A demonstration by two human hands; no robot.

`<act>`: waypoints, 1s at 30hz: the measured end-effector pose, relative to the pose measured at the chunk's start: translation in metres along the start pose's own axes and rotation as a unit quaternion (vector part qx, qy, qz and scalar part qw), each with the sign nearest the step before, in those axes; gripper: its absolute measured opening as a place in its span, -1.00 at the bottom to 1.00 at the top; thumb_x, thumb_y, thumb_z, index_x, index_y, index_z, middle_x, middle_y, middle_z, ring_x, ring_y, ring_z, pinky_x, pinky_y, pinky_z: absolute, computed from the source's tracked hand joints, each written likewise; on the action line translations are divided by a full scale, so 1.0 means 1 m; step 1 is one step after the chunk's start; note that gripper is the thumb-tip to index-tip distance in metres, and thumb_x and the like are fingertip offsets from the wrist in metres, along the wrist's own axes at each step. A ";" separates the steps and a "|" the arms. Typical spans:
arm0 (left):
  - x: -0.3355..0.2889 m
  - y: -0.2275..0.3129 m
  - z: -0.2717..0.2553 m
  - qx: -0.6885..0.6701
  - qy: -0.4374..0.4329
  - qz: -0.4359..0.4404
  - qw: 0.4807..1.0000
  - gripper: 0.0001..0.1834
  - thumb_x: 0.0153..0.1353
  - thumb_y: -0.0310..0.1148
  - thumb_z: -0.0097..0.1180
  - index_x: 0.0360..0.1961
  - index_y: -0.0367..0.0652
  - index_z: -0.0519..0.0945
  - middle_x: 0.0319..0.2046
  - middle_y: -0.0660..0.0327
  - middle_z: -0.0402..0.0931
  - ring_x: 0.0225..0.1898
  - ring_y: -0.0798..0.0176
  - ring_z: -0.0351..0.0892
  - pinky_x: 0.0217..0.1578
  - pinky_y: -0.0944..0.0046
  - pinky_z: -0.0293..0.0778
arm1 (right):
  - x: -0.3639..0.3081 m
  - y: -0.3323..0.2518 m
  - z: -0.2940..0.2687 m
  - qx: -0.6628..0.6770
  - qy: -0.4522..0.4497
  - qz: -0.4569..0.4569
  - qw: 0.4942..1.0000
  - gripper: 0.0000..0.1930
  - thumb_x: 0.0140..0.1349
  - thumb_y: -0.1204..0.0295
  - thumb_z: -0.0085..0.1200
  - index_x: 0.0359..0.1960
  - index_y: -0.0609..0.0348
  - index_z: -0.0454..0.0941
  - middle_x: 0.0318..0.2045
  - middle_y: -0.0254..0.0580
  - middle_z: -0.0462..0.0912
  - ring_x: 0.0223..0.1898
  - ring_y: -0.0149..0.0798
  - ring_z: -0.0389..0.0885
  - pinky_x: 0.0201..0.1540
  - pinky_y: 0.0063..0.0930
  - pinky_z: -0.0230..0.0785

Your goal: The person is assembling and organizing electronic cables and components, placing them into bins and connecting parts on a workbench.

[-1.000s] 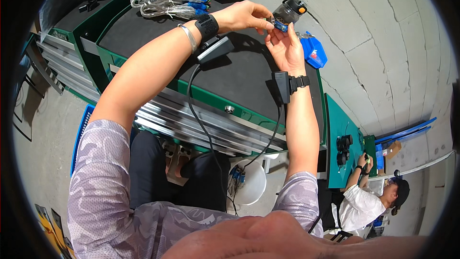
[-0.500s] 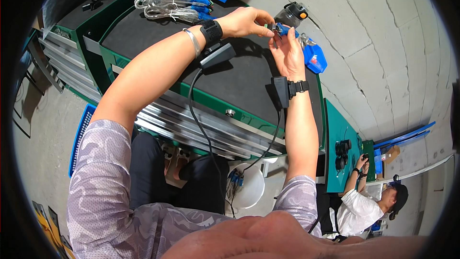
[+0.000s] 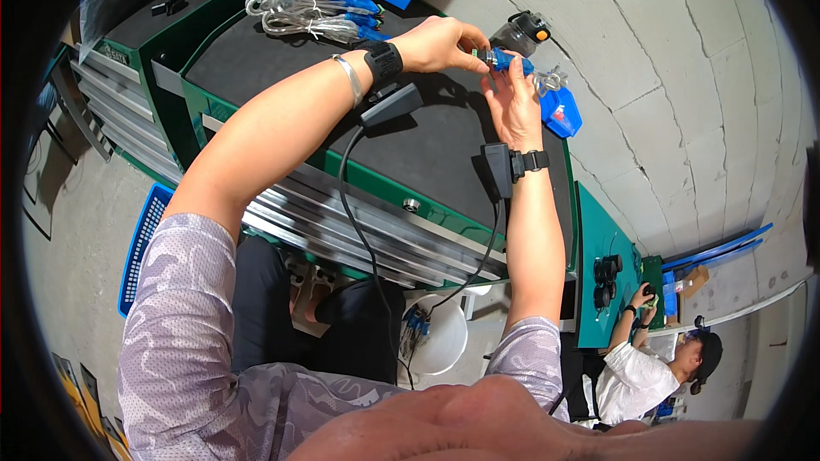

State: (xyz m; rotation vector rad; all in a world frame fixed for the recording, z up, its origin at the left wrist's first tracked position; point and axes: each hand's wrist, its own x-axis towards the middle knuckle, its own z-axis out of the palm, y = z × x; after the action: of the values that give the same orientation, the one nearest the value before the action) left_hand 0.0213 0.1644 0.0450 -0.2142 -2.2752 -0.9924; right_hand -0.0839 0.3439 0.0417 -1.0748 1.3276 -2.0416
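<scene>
Above the far right part of the dark work mat (image 3: 410,154), my two hands meet at a blue cable connector (image 3: 506,61) with a dark metallic end. My right hand (image 3: 516,111) pinches its blue body between thumb and fingers. My left hand (image 3: 440,44) has thumb and forefinger closed at the metallic end, where a small green bit shows; whether that is a separate piece I cannot make out. A clear coiled cable (image 3: 551,79) lies just beyond my right hand, at a blue tray (image 3: 561,113). Left of my left hand lies a bundle of clear cables (image 3: 303,8) with blue connectors.
A dark bottle (image 3: 519,32) stands behind my hands by the block wall. Black leads run from my wrist straps. Below the green cabinet (image 3: 418,213) sits a white bucket (image 3: 444,346) with blue-ended cables. A blue basket (image 3: 141,248) is at left; another person (image 3: 641,376) works at right.
The connector has turned a little, and more of its blue body shows between my hands. My left fingertips have shifted slightly along it. The view has moved a little.
</scene>
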 end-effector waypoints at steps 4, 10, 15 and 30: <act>0.000 0.000 0.000 0.016 -0.002 0.000 1.000 -0.46 0.10 -0.05 0.37 0.01 -0.16 0.64 -0.26 0.09 0.66 -0.20 0.16 0.63 -0.11 0.22 0.51 | -0.002 -0.001 0.002 -0.040 0.018 -0.012 0.999 -0.73 0.37 0.16 0.11 -0.03 -0.02 0.49 -0.11 -0.41 0.59 -0.01 -0.45 0.50 0.06 -0.37 0.33; -0.001 0.000 -0.001 0.013 0.002 0.003 1.000 -0.44 0.08 -0.05 0.38 0.02 -0.19 0.63 -0.23 0.05 0.67 -0.18 0.13 0.64 -0.10 0.20 0.52 | -0.003 -0.002 0.004 -0.058 0.006 -0.029 0.998 -0.74 0.37 0.16 0.10 -0.03 -0.02 0.51 -0.10 -0.43 0.60 0.00 -0.45 0.50 0.08 -0.32 0.33; -0.002 0.002 -0.002 0.033 0.006 0.014 0.999 -0.44 0.06 -0.06 0.39 0.00 -0.21 0.64 -0.25 0.02 0.67 -0.20 0.10 0.66 -0.11 0.20 0.53 | -0.004 -0.002 0.005 -0.089 0.014 -0.032 0.995 -0.73 0.37 0.16 0.11 -0.01 -0.03 0.51 -0.08 -0.43 0.60 0.01 -0.46 0.50 0.12 -0.32 0.31; -0.005 0.010 0.002 0.042 0.045 0.039 0.997 -0.48 0.08 -0.14 0.39 -0.02 -0.27 0.63 -0.36 0.02 0.64 -0.33 0.11 0.62 -0.24 0.20 0.52 | -0.004 -0.002 0.009 -0.106 0.005 -0.063 0.992 -0.70 0.35 0.20 0.16 0.00 0.03 0.49 -0.08 -0.38 0.58 0.00 -0.46 0.48 0.11 -0.38 0.29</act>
State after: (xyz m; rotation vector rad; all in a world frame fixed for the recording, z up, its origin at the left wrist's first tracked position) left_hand 0.0277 0.1729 0.0469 -0.2179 -2.2036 -0.8481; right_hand -0.0743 0.3431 0.0438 -1.2713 1.5456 -2.0307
